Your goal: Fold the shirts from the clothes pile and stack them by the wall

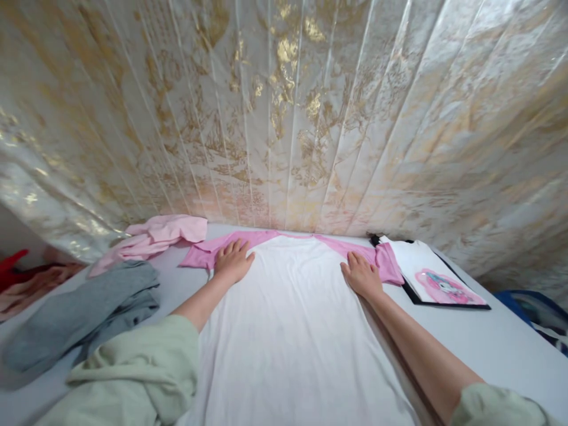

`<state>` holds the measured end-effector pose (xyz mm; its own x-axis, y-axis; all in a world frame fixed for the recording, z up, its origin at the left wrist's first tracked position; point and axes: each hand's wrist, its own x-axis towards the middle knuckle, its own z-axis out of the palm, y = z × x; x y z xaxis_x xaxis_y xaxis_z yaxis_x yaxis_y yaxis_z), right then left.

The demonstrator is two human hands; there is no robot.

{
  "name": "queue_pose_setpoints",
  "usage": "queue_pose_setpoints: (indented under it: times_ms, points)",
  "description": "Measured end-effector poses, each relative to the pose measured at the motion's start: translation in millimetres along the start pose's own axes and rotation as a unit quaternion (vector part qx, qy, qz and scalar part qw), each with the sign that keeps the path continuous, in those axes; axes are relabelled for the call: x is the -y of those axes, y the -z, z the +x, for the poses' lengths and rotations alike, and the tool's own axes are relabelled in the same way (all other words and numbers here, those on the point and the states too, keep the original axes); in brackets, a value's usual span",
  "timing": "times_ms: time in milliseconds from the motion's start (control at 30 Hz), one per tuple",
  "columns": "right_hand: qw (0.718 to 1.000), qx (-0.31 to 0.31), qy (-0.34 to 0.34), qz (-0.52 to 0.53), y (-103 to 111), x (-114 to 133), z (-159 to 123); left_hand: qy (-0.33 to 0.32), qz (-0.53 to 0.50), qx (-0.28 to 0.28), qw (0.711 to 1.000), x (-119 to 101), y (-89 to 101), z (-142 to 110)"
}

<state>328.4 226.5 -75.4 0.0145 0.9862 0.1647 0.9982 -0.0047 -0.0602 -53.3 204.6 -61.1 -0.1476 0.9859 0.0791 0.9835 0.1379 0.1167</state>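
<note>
A white T-shirt with pink raglan sleeves lies spread out in front of me, its collar at the far side and its lower end running out of view at the bottom. My left hand rests flat where the left pink sleeve joins the white body, fingers apart. On the opposite side, my right hand lies open, palm down, by the right sleeve's seam. Light wrinkles cross the white cloth between the two hands. Neither hand grips any fabric.
Pink cloth and grey garments lie at the left. A folded white shirt with a pink cartoon print sits on a black board at the right. Behind the white table hangs a gold-patterned curtain. A blue-edged bag is far right.
</note>
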Motion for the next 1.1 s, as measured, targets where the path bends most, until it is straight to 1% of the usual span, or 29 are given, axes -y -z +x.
queue_pose_setpoints:
  times_ms: [133,200,267,400,500,600,767,867,933,1100]
  points:
    - [1.000,-0.002,-0.004,-0.011,-4.0,1.4,-3.8,-0.007,0.000,-0.005,1.000,5.6,3.1,3.3]
    - [1.000,-0.003,-0.005,-0.014,-3.3,2.0,-4.2,-0.014,0.005,-0.016,1.000,15.0,8.4,6.0]
    - [1.000,-0.006,-0.006,-0.015,-1.9,3.2,-4.6,-0.010,0.017,-0.034,0.999,29.1,16.3,8.7]
    - [1.000,-0.017,-0.006,-0.012,-0.2,5.7,-6.1,0.043,0.055,-0.065,0.995,60.5,32.5,14.1]
    - [1.000,-0.019,-0.008,-0.010,0.4,6.6,-7.4,0.088,0.077,-0.064,0.991,74.4,39.7,17.5]
    - [1.000,-0.024,-0.008,-0.007,0.8,6.6,-7.7,0.105,0.088,-0.063,0.989,78.0,44.0,19.5]
    - [1.000,-0.012,-0.008,-0.001,1.6,5.7,-6.3,0.103,0.085,-0.069,0.989,80.6,51.3,23.1]
    - [1.000,-0.018,-0.006,0.002,2.0,5.7,-6.5,0.108,0.070,-0.057,0.990,86.4,51.4,25.9]
    - [1.000,-0.025,-0.005,0.004,2.2,5.9,-7.2,0.096,0.058,-0.042,0.993,90.8,48.1,26.0]
    - [1.000,-0.031,-0.002,0.006,2.7,6.0,-8.8,0.038,0.053,-0.016,0.998,98.7,39.0,19.6]
